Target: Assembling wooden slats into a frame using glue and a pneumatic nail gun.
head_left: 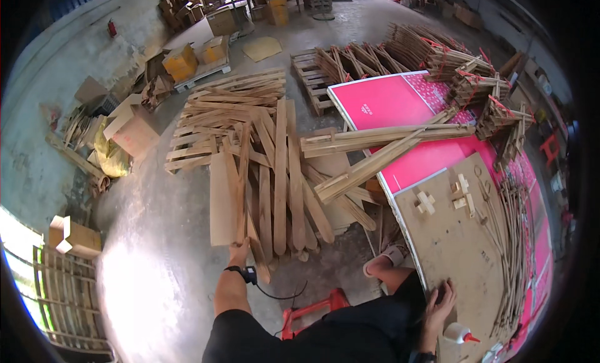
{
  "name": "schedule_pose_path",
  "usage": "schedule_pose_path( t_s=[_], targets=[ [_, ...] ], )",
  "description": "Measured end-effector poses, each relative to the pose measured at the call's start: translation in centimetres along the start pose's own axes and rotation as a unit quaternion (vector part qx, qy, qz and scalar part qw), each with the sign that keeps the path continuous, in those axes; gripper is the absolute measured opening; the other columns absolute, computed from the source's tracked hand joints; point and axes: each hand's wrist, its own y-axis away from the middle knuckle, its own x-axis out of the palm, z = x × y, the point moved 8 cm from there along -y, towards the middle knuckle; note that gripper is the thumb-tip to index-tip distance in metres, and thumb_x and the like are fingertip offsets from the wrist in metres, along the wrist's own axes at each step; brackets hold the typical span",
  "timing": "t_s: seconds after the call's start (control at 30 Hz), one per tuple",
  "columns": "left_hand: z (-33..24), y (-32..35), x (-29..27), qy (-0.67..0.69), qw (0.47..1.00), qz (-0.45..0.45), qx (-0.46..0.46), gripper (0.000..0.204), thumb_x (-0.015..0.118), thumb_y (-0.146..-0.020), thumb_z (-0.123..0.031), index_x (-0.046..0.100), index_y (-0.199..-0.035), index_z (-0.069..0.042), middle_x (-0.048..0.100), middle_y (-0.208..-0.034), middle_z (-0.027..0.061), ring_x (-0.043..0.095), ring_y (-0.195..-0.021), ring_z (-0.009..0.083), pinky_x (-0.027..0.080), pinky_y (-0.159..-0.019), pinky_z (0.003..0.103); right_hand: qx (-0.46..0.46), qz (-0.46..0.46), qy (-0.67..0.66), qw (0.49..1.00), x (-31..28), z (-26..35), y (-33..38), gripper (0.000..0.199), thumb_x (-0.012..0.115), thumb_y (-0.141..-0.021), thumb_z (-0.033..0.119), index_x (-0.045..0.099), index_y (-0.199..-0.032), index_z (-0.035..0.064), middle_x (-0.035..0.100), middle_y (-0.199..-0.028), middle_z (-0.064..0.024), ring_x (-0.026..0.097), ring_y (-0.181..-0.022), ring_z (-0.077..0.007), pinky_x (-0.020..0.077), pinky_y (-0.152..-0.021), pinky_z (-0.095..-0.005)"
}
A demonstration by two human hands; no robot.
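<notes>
Brown wood first, in the head view: a long, narrow, flat brown wooden slat (244,175), with near end inside the closed fingers of the left hand (238,254). Far end over a spread pile of brown wooden slats with rounded ends (280,175); touching or lifted, not possible to tell. Just beside, a broad pale-brown wooden board (223,203).

Probably light but long, so likely to swing when held only by the end. Presumably stiff, slightly springy across the flat face, dry rather than slippery, maybe splintery at the edges. Better to take hold near the middle for balance.

Right hand (441,302) at the edge of a brown flat sheet (450,250) on the pink-topped table (369,106), fingers loosely bent, apparently without any object; under the palm, impossible to tell.
</notes>
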Motion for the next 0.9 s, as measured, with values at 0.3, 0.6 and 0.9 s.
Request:
schedule_pose_path(
  t_s=[0.3,0.6,0.9],
  targets=[
    [-4.9,4.2,-7.6,-0.080,0.989,-0.026,0.125,0.057,0.084,-0.080,-0.050,0.077,-0.107,-0.001,0.078,-0.101,0.0204,0.075,-0.098,0.0323,0.055,-0.088,0.043,-0.014,-0.012,0.032,0.999,0.6,-1.4,0.3,0.037,0.066,-0.094,0.011,0.061,-0.128,-0.0026,0.059,-0.139,-0.0237,0.055,-0.128,-0.0454,0.0439,-0.111,-0.0523],
    [-1.9,10.1,-12.1,-0.100,0.976,-0.163,0.105,0.054,0.082,-0.083,-0.049,0.074,-0.091,0.004,0.071,-0.080,0.0189,0.068,-0.075,0.0305,0.053,-0.076,0.045,-0.007,-0.018,-0.027,0.999,-0.3,0.7,0.9,0.039,0.069,-0.091,0.009,0.061,-0.127,-0.0021,0.056,-0.143,-0.0248,0.054,-0.130,-0.0472,0.0426,-0.112,-0.0533],
    [-27.3,26.0,-1.1,0.398,0.835,0.142,0.352,0.039,0.067,-0.105,-0.023,0.056,-0.134,0.002,0.061,-0.132,0.0138,0.060,-0.115,0.0226,0.051,-0.101,0.040,-0.124,0.050,-0.217,0.967,-8.3,12.0,1.6,0.046,0.078,-0.088,0.013,0.064,-0.131,0.0027,0.059,-0.141,-0.0209,0.059,-0.129,-0.0396,0.0514,-0.105,-0.0467]
  ],
)
